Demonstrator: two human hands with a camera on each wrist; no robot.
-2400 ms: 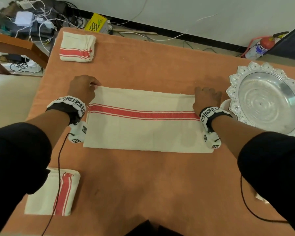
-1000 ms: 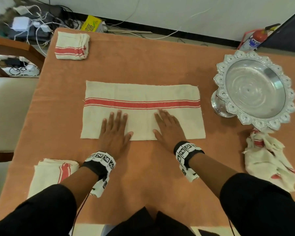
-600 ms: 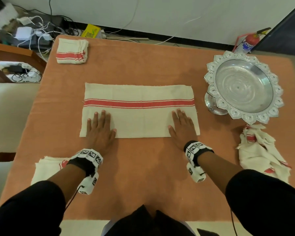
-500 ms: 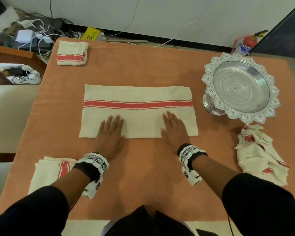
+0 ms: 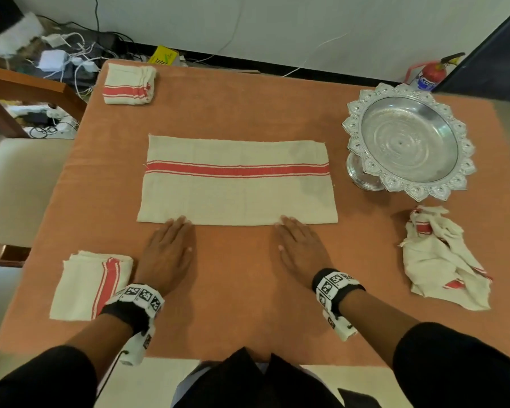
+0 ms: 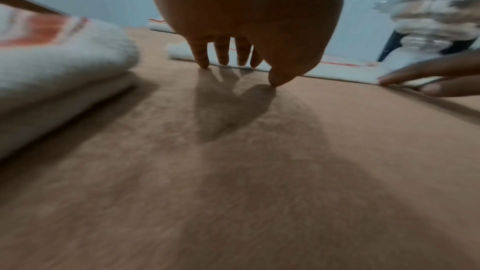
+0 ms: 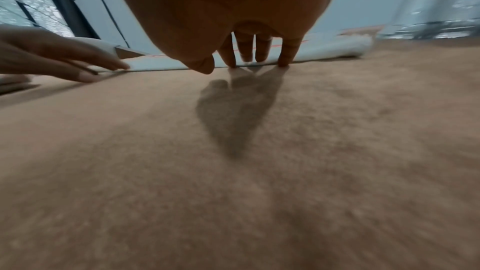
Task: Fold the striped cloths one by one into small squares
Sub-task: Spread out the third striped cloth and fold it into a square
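Hands, left hand (image 5: 167,254) and right hand (image 5: 301,251), lie flat, fingers straight, holding nothing, fingertips at near edge of half-folded striped cloth (image 5: 237,181) mid-table; uneven lift risks skewed fold.

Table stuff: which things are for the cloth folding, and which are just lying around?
For the folding:
- half-folded cloth, both hands at its near edge: left hand, right hand
- folded cloth near left
- folded cloth at far left corner
- crumpled cloths on the right, not yet folded

Just lying about:
- silver bowl
- fire extinguisher
- cables and chargers
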